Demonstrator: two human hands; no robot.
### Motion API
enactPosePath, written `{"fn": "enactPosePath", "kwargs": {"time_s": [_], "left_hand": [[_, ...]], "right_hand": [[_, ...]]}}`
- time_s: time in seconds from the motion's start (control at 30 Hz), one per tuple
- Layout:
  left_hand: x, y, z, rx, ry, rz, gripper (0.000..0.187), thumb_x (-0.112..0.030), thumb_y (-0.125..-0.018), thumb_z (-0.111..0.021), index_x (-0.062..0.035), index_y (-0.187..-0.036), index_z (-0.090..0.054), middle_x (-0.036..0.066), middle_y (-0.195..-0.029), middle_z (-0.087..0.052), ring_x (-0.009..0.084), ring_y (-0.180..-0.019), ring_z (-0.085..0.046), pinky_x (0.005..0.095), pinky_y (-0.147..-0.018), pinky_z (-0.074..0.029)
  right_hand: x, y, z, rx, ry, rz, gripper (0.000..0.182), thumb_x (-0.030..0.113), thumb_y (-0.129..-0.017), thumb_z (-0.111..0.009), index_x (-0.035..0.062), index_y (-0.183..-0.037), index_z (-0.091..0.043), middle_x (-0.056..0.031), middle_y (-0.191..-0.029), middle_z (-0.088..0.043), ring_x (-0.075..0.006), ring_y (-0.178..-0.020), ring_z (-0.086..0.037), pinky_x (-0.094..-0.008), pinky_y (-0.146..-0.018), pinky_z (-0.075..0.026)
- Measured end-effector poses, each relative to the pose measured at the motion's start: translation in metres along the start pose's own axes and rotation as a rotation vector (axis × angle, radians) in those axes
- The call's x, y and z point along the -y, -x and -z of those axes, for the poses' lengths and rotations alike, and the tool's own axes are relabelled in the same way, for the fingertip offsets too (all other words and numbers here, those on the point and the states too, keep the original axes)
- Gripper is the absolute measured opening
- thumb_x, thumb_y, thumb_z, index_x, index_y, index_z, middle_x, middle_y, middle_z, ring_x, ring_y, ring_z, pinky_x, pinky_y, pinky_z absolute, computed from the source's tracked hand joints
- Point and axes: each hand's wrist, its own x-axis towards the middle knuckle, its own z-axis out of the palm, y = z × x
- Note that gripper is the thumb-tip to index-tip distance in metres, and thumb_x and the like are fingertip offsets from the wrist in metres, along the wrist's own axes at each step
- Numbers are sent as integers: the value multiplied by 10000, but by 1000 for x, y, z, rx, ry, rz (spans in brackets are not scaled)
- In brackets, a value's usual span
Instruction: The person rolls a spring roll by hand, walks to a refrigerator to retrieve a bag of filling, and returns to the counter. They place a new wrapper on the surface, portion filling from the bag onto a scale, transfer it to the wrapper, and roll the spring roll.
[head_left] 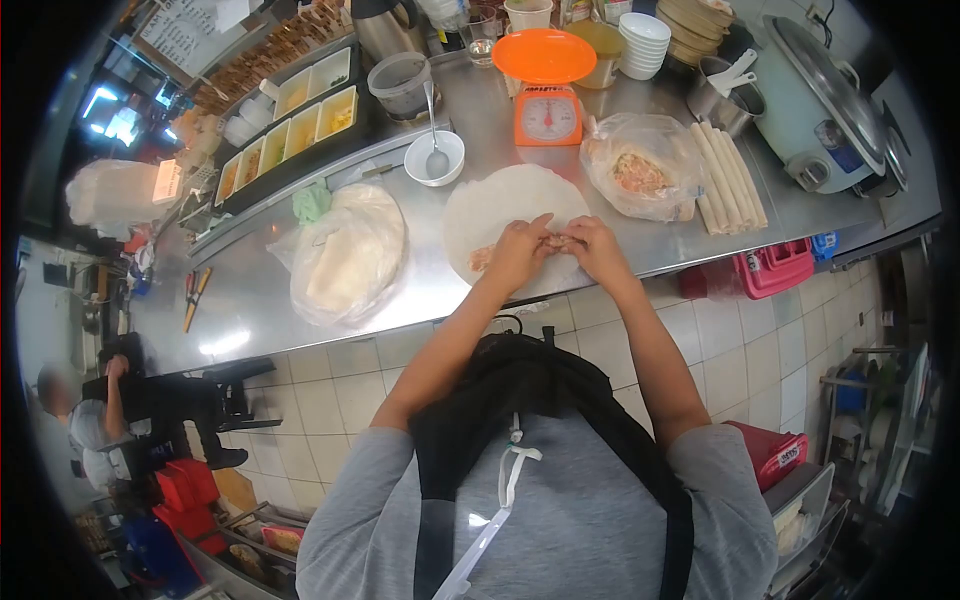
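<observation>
A round white wrapper sheet (515, 190) lies flat on the steel counter in front of me. Near its front edge my left hand (518, 254) and my right hand (597, 250) come together, fingers closed on a strip of pinkish minced filling (560, 243). More filling (482, 259) sits on the wrapper left of my left hand. To the left, a stack of white wrappers (352, 255) rests in a clear plastic bag. On the right, an open plastic bag (640, 170) holds more filling, with several finished white rolls (728, 180) lined up beside it.
An orange kitchen scale (547, 115) stands behind the wrapper, with a white bowl and spoon (435, 160) left of it. Orange-handled scissors (196, 300) lie at the far left. A large cooker (830, 110) stands right. Another person (100, 420) sits at lower left.
</observation>
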Motion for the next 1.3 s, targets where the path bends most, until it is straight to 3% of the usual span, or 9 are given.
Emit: {"fn": "enactPosePath", "kwargs": {"time_s": [0.1,0.2,0.27,0.77,0.83,1.0,1.07,1.23,1.3], "left_hand": [[10,15,30,-212,132,-127,610,-128,-678,-741,-22,-1224,-491,172,-1117,-597,309,-1063,-553,396,-957,-398],[30,40,66,-60,114,141,577,-92,-688,-735,-27,-1217,-513,171,-1099,-609,293,-1085,-554,373,-950,-428],[34,50,72,-55,147,164,552,-84,-691,-733,-28,-1201,-529,172,-1101,-607,292,-1075,-559,364,-924,-446],[30,59,59,-94,234,151,506,-41,-724,-696,-32,-1206,-542,133,-1075,-625,269,-1023,-574,343,-902,-453],[30,58,59,-73,352,326,518,-36,-725,-692,-43,-1218,-536,129,-1084,-620,267,-1053,-560,351,-906,-450],[32,66,69,-127,283,209,525,-41,-735,-680,-62,-1236,-525,127,-1061,-624,273,-1008,-584,359,-895,-458],[36,70,73,-174,277,136,526,-48,-738,-678,-66,-1241,-521,131,-1055,-623,278,-993,-591,363,-891,-461],[32,66,81,-4,171,277,524,-89,-731,-695,-76,-1230,-536,144,-1084,-620,294,-1014,-577,358,-884,-460],[33,71,77,-131,163,154,466,-91,-734,-696,-71,-1183,-571,140,-1070,-628,290,-995,-586,351,-875,-464]], "right_hand": [[13,-4,5,30,-105,-47,265,61,-669,-683,25,-931,-679,-118,-911,-605,-300,-906,-532,-373,-816,-438],[32,-6,-7,-69,53,109,271,118,-683,-687,63,-948,-686,-99,-926,-609,-279,-932,-530,-382,-849,-404],[32,-13,-18,182,180,91,294,174,-681,-698,93,-963,-685,-63,-944,-606,-242,-962,-526,-383,-881,-365],[64,-30,-48,128,256,192,203,226,-729,-660,138,-907,-700,3,-889,-611,-203,-929,-523,-424,-885,-330],[55,-31,-59,169,298,181,205,226,-732,-656,136,-911,-698,3,-888,-611,-202,-928,-523,-424,-882,-330],[60,-31,-59,211,347,146,214,230,-724,-663,131,-912,-691,3,-888,-610,-201,-921,-524,-430,-871,-329],[65,-29,-60,52,263,226,208,220,-722,-668,133,-910,-689,1,-889,-611,-201,-918,-526,-434,-865,-328],[67,-34,-70,212,315,178,212,236,-718,-681,133,-903,-686,9,-918,-620,-199,-932,-531,-431,-881,-326],[67,-34,-66,220,323,167,212,242,-717,-683,134,-900,-685,12,-920,-621,-200,-934,-532,-428,-881,-329]]}}
